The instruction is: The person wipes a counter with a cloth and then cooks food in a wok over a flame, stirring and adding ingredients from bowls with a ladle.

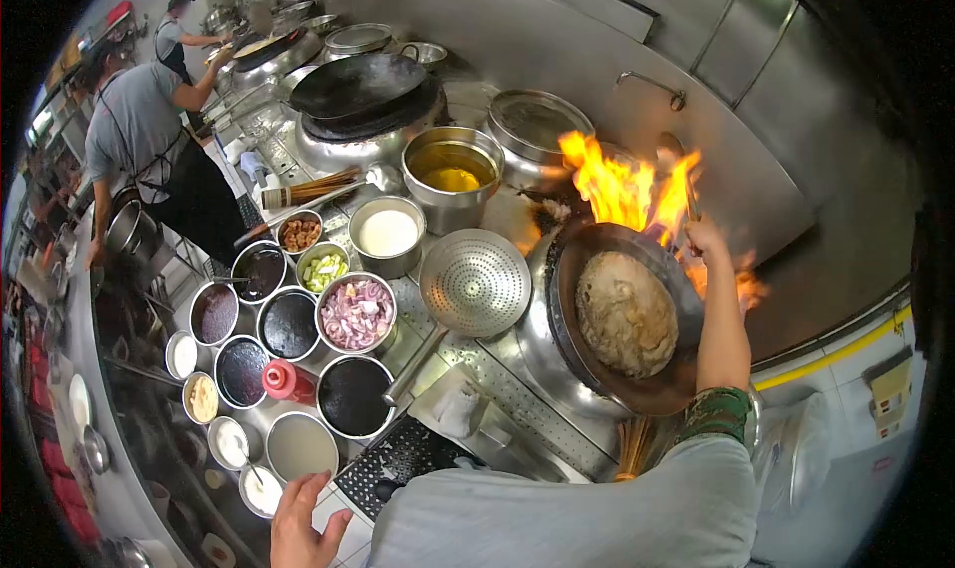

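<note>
A frothy, pale brown food [627,314] is contained in the wok [652,394], which is supported by the steel stove [537,359], at the right. High flames [612,185] are seen at its far rim. A slim handle [692,205] is gripped by the right hand [706,238]; to which utensil it belongs cannot be told. The left hand [303,526] is held with fingers spread, near the cloudy liquid [301,447]. Between strainer [476,282] and squeeze bottle [288,379], chopped purple onion [355,312] is placed.
</note>
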`<state>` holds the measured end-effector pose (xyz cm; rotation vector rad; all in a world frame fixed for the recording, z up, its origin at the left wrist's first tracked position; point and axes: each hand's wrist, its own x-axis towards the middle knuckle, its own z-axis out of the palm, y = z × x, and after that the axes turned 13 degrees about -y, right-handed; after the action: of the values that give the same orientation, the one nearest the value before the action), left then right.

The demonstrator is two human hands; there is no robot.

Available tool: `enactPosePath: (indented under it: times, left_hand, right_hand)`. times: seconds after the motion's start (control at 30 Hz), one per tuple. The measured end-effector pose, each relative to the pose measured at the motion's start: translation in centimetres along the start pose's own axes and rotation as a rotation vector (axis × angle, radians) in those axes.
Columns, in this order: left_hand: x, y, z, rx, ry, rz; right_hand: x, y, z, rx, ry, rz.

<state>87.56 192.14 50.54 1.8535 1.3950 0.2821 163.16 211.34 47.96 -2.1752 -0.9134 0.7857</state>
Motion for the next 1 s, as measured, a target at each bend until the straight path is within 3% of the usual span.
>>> enactPosePath:
  times: [0.17,0.27,0.43,0.5,0.57,0.63,0.67,0.77,0.83,0.9,1.0]
  left_hand:
    - [0.1,0.4,0.0,-0.005,-0.026,-0.032]
    - [0.2,0.4,0.3,-0.005,-0.036,-0.007]
    - [-1.3,-0.2,0.2,-0.027,0.035,-0.01]
    - [-2.5,-1.3,0.7,-0.018,0.105,-0.013]
    - [-3.9,-2.7,1.4,-0.015,0.174,-0.052]
    - [-5.4,-3.8,1.8,-0.042,0.216,-0.112]
    - [-6.0,-5.1,2.4,-0.052,0.24,-0.125]
    - [-7.5,-7.7,3.1,-0.101,0.292,-0.12]
    - [-8.3,-8.8,3.2,-0.126,0.335,-0.095]
    - [-9.0,-9.5,2.8,-0.136,0.369,-0.097]
    - [-10.3,-10.1,1.9,-0.107,0.411,-0.119]
  right_hand:
    - [-0.7,-3.3,3.9,-0.191,0.121,-0.166]
    - [-1.3,-6.8,6.4,0.238,-0.087,-0.208]
    - [1.5,-10.7,13.6,0.142,-0.271,-0.138]
    - [4.5,-10.4,16.7,0.371,-0.402,-0.076]
    - [3.9,-11.9,19.2,0.966,-0.517,-0.048]
    - [5.1,-12.6,19.9,1.355,-0.737,0.025]
    - [5.1,-13.0,20.2,1.477,-0.825,-0.036]
    - [2.7,-14.8,19.9,1.674,-0.819,-0.182]
    - [0.6,-15.6,18.9,1.68,-0.819,-0.231]
    - [-2.1,-16.8,17.5,1.61,-0.823,-0.116]
    - [-3.6,-17.5,15.8,1.315,-0.659,-0.066]
